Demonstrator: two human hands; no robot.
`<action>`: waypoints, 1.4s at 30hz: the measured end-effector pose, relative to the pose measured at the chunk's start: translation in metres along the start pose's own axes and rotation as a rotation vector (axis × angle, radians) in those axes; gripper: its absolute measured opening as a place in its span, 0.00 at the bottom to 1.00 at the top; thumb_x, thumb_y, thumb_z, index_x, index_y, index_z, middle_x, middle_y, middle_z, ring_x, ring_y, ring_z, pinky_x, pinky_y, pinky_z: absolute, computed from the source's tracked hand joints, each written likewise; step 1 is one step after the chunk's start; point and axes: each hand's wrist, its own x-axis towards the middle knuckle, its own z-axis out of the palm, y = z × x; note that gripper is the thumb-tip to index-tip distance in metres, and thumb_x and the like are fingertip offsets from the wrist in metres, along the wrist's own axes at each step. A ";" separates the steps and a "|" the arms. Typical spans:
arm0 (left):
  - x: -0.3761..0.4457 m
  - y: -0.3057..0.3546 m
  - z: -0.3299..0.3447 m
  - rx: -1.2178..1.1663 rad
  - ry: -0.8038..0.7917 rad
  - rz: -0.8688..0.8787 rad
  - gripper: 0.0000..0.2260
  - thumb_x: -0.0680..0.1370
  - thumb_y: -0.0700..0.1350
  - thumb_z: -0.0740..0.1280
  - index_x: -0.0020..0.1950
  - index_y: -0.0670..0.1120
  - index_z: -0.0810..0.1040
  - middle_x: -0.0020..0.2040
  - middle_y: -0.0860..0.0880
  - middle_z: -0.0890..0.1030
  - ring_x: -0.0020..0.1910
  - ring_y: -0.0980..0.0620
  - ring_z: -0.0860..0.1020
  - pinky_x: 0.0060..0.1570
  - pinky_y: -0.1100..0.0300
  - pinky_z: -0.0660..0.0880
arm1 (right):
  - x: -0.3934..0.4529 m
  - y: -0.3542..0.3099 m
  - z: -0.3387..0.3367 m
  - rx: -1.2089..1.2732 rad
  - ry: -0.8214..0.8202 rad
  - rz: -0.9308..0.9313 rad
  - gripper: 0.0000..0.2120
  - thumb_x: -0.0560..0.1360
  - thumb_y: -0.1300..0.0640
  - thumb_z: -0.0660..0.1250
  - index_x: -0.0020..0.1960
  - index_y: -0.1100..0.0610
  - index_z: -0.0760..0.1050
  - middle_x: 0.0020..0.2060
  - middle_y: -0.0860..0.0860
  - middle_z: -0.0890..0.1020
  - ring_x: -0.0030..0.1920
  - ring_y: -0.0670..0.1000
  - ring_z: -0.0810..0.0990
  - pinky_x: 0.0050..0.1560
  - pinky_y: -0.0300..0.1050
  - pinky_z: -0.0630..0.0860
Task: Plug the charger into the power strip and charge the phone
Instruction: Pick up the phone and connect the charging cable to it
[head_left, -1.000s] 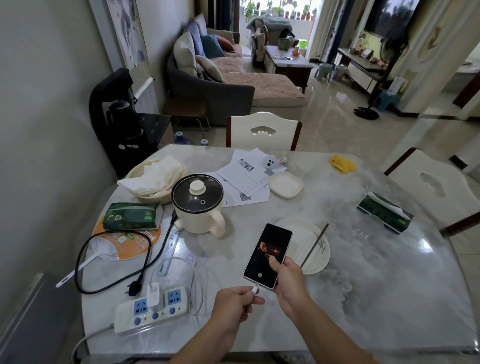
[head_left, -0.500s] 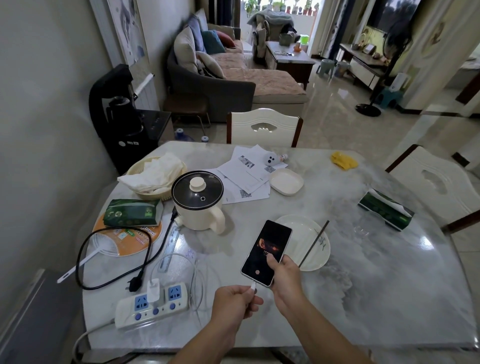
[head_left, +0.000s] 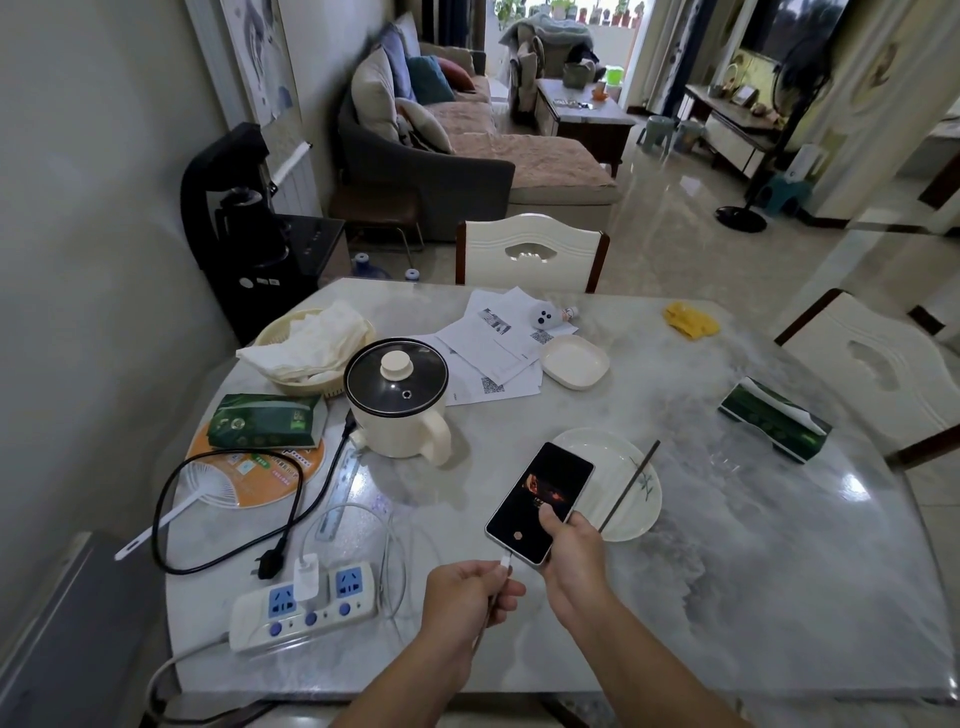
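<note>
Now, right hand (head_left: 574, 556) gripping phone (head_left: 540, 501), left hand (head_left: 465, 597) pinching cable plug (head_left: 505, 562).

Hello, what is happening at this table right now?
A person is connecting a phone to charge. The right hand holds the phone above the table; the left hand holds the cable plug at the phone's bottom port. The white charger already sits in the power strip.
</note>
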 end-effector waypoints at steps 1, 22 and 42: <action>-0.001 0.001 0.001 -0.005 -0.008 0.001 0.04 0.78 0.36 0.68 0.46 0.37 0.82 0.36 0.39 0.87 0.29 0.52 0.80 0.29 0.62 0.76 | 0.000 0.000 0.000 0.010 0.001 -0.001 0.08 0.80 0.64 0.62 0.57 0.63 0.77 0.50 0.60 0.84 0.47 0.57 0.84 0.44 0.53 0.81; 0.001 0.005 -0.004 0.009 -0.014 -0.003 0.05 0.77 0.35 0.69 0.44 0.34 0.83 0.32 0.41 0.85 0.26 0.52 0.78 0.27 0.62 0.74 | 0.002 0.003 0.001 -0.074 -0.034 -0.009 0.08 0.80 0.63 0.63 0.57 0.63 0.77 0.51 0.61 0.85 0.50 0.59 0.84 0.50 0.59 0.81; 0.006 -0.012 -0.010 0.032 0.063 -0.114 0.06 0.77 0.31 0.67 0.41 0.34 0.81 0.30 0.41 0.84 0.27 0.51 0.77 0.31 0.61 0.76 | 0.008 0.025 -0.002 -0.343 -0.147 0.026 0.07 0.79 0.63 0.63 0.54 0.58 0.79 0.47 0.58 0.87 0.46 0.58 0.86 0.41 0.51 0.81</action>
